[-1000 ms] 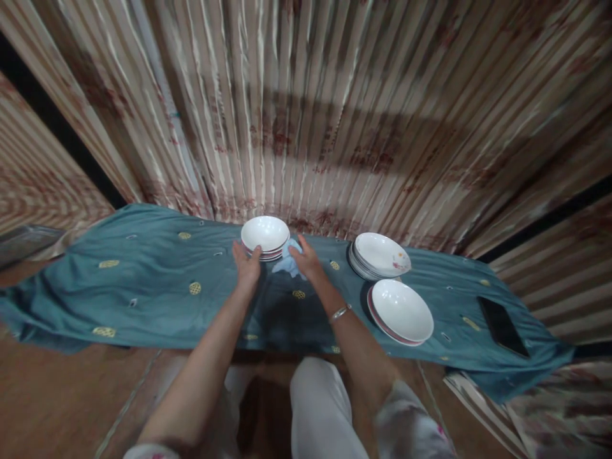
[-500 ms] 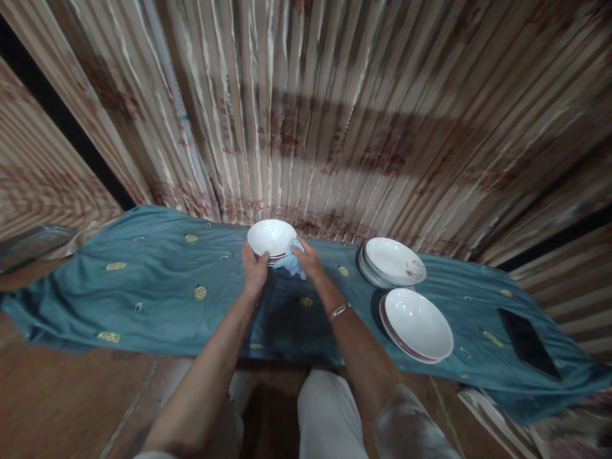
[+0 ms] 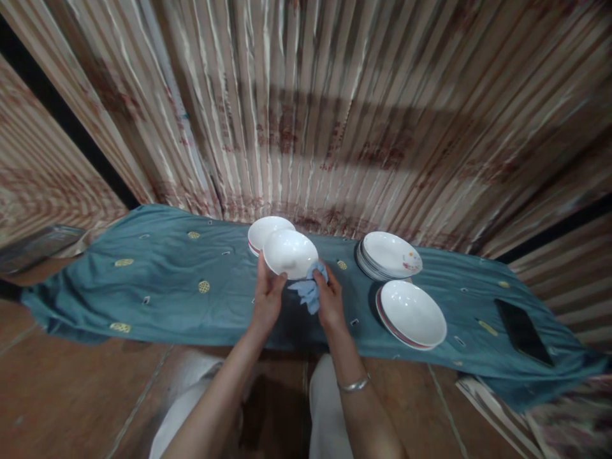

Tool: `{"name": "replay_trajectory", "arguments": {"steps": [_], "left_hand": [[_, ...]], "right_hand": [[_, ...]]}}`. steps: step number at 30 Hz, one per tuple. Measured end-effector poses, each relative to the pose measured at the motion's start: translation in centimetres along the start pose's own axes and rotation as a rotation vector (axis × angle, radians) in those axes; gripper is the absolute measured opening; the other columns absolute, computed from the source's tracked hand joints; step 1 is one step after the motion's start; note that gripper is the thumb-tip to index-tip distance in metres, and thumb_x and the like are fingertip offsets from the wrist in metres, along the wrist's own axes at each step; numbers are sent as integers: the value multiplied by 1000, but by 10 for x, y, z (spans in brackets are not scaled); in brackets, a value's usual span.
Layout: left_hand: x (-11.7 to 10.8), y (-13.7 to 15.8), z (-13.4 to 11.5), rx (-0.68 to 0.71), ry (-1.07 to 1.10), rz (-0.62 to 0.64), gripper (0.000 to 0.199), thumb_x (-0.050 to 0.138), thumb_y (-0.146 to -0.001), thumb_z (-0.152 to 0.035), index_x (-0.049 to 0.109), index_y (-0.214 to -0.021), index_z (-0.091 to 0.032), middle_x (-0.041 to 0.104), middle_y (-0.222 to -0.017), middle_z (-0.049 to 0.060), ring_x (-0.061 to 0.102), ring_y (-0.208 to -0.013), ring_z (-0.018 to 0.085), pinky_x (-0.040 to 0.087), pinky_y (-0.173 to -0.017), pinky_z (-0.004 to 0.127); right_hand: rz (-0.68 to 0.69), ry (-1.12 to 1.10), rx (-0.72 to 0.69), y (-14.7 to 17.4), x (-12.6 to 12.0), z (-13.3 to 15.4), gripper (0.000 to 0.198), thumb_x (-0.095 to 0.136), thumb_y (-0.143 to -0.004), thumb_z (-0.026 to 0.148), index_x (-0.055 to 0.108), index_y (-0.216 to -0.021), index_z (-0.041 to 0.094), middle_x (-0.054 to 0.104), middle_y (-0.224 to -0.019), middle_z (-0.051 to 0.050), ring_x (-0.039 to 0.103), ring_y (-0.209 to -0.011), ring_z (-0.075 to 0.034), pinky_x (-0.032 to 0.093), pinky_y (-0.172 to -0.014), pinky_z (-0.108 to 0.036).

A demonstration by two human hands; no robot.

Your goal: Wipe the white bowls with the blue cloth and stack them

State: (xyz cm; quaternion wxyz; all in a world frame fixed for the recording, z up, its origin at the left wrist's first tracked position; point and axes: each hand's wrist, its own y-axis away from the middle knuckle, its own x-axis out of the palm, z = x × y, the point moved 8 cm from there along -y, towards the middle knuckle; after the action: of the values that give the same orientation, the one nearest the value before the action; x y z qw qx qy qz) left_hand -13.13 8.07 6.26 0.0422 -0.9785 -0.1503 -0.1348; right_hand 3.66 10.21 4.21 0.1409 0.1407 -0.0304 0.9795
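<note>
A white bowl (image 3: 290, 253) is held tilted toward me above the cloth-covered table. My left hand (image 3: 268, 296) grips its lower left rim, thumb on the near edge and fingers underneath. In my right hand (image 3: 329, 294) a light blue cloth (image 3: 308, 291) is bunched and pressed to the bowl's right rim, part of it hanging down. Just behind the held bowl stand the stacked white bowls (image 3: 266, 228) with a red band on the side, partly hidden by it.
On the right are a stack of flower-decorated plates (image 3: 393, 253) and, nearer me, a stack of larger white bowls (image 3: 414, 312). A black phone-like slab (image 3: 523, 331) lies at the far right of the teal tablecloth (image 3: 167, 287). A pleated curtain (image 3: 306, 127) hangs behind.
One bowl has come off the small stack, toward me and to the right, in my left hand. My right hand with the cloth has moved along with it.
</note>
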Motion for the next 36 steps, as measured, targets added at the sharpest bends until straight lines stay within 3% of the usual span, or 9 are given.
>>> {"name": "replay_trajectory", "arguments": {"steps": [5,10,12,18,21,23,27,32,36], "left_hand": [[-4,25,31,-185,127,1,94,75,-70,-34,31,-152,-30,58,-142,7,52,-131,30,49,-104,44],[-15,26,52,-324,176,-10,91,77,-66,-31,38,-148,-30,66,-127,8,59,-122,31,57,-92,48],[-16,25,55,-350,172,1,89,76,-65,-30,41,-147,-30,67,-124,7,60,-118,31,58,-90,49],[-18,21,62,-399,142,38,85,74,-65,-26,46,-146,-28,68,-121,8,62,-113,29,60,-83,47],[-21,18,66,-414,138,20,87,73,-66,-27,43,-148,-29,70,-117,7,62,-113,30,59,-84,48],[-22,17,68,-425,139,12,88,74,-66,-30,43,-148,-29,70,-117,7,62,-114,30,58,-86,48],[-19,15,68,-438,174,46,82,74,-71,-39,45,-147,-30,65,-131,8,61,-119,30,56,-91,48],[-19,13,68,-412,207,57,74,70,-79,-46,44,-147,-34,54,-147,8,57,-126,30,56,-93,46],[-19,11,72,-390,189,56,76,65,-82,-53,38,-151,-33,49,-151,7,56,-128,31,58,-90,43]], "right_hand": [[-77,34,71,31,-33,-17,44,71,-70,46,73,-106,20,75,-107,-5,70,-99,-22,58,-84,-36],[-2,121,127,39,-46,-30,41,68,-73,52,74,-96,18,74,-85,-4,69,-80,-21,57,-69,-31],[4,221,100,36,-55,-28,42,65,-75,55,73,-92,18,73,-82,-4,68,-80,-22,57,-72,-33],[-103,548,-243,20,-75,22,58,53,-85,57,62,-123,14,65,-126,-16,59,-118,-28,43,-106,-48],[12,666,-388,10,-47,35,60,46,-92,55,53,-137,15,46,-149,-17,42,-139,-29,33,-115,-49],[143,747,-392,0,-23,27,58,45,-94,54,52,-139,17,40,-154,-15,36,-144,-29,31,-117,-49],[522,879,-325,-9,16,-7,51,47,-95,50,57,-136,22,52,-146,-12,43,-140,-26,32,-118,-46],[664,944,-405,-12,16,-8,41,49,-95,38,64,-131,23,54,-146,-10,45,-139,-26,34,-116,-45],[829,932,-440,-4,20,0,34,51,-93,23,71,-119,24,67,-130,-8,59,-124,-24,43,-108,-42]]}}
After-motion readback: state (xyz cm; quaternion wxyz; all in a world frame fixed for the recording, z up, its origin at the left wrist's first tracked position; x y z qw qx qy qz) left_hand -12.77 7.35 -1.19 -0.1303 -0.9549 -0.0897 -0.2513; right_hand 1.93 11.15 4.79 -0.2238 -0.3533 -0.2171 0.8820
